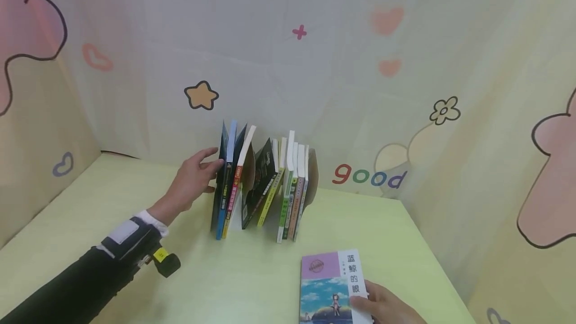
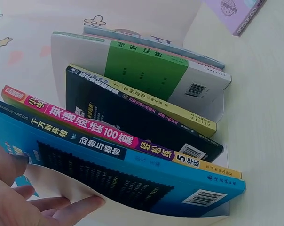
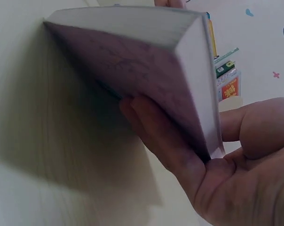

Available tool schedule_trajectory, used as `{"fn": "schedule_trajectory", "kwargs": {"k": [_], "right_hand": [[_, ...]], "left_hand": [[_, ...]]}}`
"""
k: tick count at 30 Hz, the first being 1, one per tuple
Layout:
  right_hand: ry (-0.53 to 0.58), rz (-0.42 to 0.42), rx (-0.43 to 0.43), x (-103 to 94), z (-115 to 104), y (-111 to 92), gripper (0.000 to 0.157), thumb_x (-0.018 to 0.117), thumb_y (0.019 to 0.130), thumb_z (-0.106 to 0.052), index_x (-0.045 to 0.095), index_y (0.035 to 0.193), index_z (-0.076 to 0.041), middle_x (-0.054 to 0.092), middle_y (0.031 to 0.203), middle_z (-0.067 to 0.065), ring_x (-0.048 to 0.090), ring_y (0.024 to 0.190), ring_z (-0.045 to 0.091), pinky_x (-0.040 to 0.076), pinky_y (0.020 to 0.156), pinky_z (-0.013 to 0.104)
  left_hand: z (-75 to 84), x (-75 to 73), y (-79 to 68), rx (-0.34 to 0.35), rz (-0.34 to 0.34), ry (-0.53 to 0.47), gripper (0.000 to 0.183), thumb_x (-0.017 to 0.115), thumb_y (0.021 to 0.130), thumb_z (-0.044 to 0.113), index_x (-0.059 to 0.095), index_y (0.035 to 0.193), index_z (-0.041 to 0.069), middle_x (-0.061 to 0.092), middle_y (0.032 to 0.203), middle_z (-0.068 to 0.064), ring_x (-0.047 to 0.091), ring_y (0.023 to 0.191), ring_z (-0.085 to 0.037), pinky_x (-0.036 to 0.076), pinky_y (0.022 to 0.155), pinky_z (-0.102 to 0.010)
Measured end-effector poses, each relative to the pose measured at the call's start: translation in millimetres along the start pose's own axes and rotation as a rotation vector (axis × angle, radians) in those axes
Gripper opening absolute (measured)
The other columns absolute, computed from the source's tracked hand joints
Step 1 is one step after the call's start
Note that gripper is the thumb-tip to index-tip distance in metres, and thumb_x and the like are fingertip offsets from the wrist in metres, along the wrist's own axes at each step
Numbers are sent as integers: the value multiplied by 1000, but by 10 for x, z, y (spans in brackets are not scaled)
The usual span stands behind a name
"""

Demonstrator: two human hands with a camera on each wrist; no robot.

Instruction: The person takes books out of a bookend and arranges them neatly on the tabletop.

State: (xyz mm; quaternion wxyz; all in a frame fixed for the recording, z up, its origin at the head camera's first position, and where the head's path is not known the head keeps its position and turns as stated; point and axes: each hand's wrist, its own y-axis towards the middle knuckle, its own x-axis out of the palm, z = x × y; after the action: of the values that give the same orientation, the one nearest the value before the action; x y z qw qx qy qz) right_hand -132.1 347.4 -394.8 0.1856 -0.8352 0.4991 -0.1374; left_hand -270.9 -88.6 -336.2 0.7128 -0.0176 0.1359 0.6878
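Observation:
My left hand [image 1: 193,176] is at the left end of a standing row of books, its fingers extended. In the left wrist view its fingertips [image 2: 88,205] touch a pale curved panel beside a blue book [image 2: 189,181], with the thumb near the panel's upper edge. My right hand [image 1: 389,304] grips a paperback book [image 1: 326,269] with a lilac, white and sea-blue cover, low at the front right. The right thumb lies over the front cover, and the fingers support the pinkish back cover [image 3: 128,66] from beneath.
Between brown curved end panels [image 1: 313,179] stand several books, including a dark one [image 1: 261,184] leaning right, a yellow-spined one [image 1: 271,196] and a green-and-white one [image 1: 286,199]. The pale yellow table [image 1: 216,279] meets a printed curtain [image 1: 270,64] behind the row.

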Motion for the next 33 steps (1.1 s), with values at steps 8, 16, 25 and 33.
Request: {"fn": "schedule_trajectory", "kwargs": {"k": [8,16,25,33], "right_hand": [[-152,137,60,-5,14,-15,59,56,96,-29,38,142,3,65,114,16,67,96,31,53,82,41],[-442,299,84,-65,101,56,61,62,91,-33,46,130,10,66,98,8,67,81,23,53,74,36],[-624,403,74,-86,218,117,51,67,88,-33,58,113,11,65,87,4,63,75,18,51,70,35],[-768,501,118,-20,191,109,39,70,85,-30,63,101,4,62,79,2,59,69,16,48,67,33]], "left_hand": [[-11,2,23,-11,-11,11,64,48,99,37,28,154,12,44,144,-19,52,121,-39,52,82,-43],[-21,-3,40,-38,-2,6,62,49,99,36,30,154,15,46,143,-18,52,121,-38,52,81,-43],[-18,9,33,-28,-8,2,63,49,99,37,29,154,15,45,143,-19,51,122,-39,52,82,-44],[-5,-4,13,-28,-8,-5,64,49,99,37,29,154,13,45,143,-19,52,121,-39,52,82,-44]]}}
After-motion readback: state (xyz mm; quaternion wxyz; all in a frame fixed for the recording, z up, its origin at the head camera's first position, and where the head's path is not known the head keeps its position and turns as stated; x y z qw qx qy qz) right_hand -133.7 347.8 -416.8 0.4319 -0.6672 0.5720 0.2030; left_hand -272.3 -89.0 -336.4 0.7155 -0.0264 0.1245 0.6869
